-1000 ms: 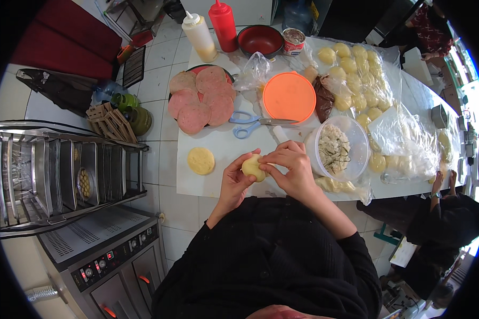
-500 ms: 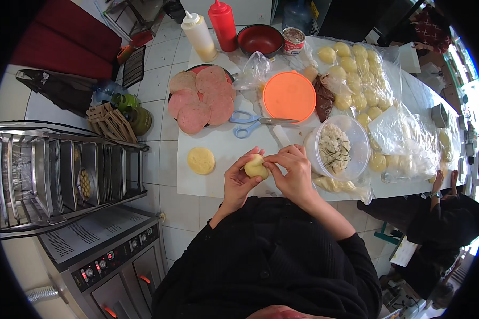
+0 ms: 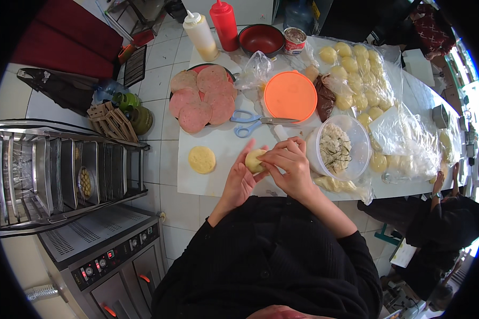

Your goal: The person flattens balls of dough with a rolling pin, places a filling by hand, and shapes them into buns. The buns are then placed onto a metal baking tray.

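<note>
A small pale yellow dough ball (image 3: 254,158) sits between my hands above the white table. My left hand (image 3: 238,178) cradles it from the side, thumb and some fingers lifted. My right hand (image 3: 291,170) pinches it with thumb and fingertips, partly hiding it. Left of them lies a flattened dough round (image 3: 201,159); beyond, blue-handled scissors (image 3: 245,126) lie open near an orange lid (image 3: 290,95). A clear tub of white shredded filling with dark strands (image 3: 335,151) stands right of my right hand. Pink meat slices (image 3: 196,116) cover a plate at the back left.
Two squeeze bottles (image 3: 226,29), a red bowl (image 3: 262,37) and a can (image 3: 295,37) line the back edge. Plastic-covered dough balls (image 3: 351,64) fill the table's right. A tray rack (image 3: 58,175) and oven (image 3: 98,250) stand left. Another person's hands (image 3: 439,181) are at the far right.
My left thumb and fingers have lifted and loosened around the dough ball. My right fingers have moved further over it, and the ball has shifted slightly upward.
</note>
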### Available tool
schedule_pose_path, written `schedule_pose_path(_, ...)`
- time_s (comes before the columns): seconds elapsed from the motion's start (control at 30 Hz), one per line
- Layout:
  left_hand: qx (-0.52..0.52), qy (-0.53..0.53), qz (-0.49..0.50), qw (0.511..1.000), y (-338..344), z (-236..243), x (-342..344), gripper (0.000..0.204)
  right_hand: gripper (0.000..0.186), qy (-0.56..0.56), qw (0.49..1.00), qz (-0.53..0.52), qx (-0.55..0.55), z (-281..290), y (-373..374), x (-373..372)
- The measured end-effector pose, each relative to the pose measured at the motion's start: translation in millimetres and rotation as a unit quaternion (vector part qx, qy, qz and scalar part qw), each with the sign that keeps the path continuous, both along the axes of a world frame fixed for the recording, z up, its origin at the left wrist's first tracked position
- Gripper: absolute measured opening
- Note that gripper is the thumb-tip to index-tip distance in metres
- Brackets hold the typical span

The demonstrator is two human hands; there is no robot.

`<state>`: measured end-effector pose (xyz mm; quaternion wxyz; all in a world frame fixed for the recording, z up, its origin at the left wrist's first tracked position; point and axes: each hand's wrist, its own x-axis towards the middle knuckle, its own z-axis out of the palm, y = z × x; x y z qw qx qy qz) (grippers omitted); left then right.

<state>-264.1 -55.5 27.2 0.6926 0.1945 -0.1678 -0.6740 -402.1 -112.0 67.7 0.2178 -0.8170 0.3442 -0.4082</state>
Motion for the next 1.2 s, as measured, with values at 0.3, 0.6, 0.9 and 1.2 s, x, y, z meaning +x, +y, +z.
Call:
schedule_pose_path(0.3, 0.059, -0.042, -0.067, 0.995, 3.0, -15.1, 18.0, 0.061, 0.018, 0.037, 0.993, -0.015, 0.111, 28.7, 3.0, -1.3)
schedule_pose_path(0.6, 0.057, 0.134, -0.145, 0.979, 0.8, 0.1, 12.0, 0.057, 0.021, 0.034, 0.999, 0.019, -0.035, -2.9, -7.3, 2.5)
schedule_pose_path(0.9, 0.055, -0.053, -0.034, 0.997, 4.6, -25.5, 15.5, 0.045, 0.013, 0.032, 0.999, -0.01, 0.039, -11.9, 4.1, 11.7)
schedule_pose_path(1.2, 0.062, -0.133, -0.019, 0.989, 7.0, -33.8, 20.8, 0.041, 0.024, -0.34, 0.744, 0.049, 0.573, -53.0, 6.1, 15.4)
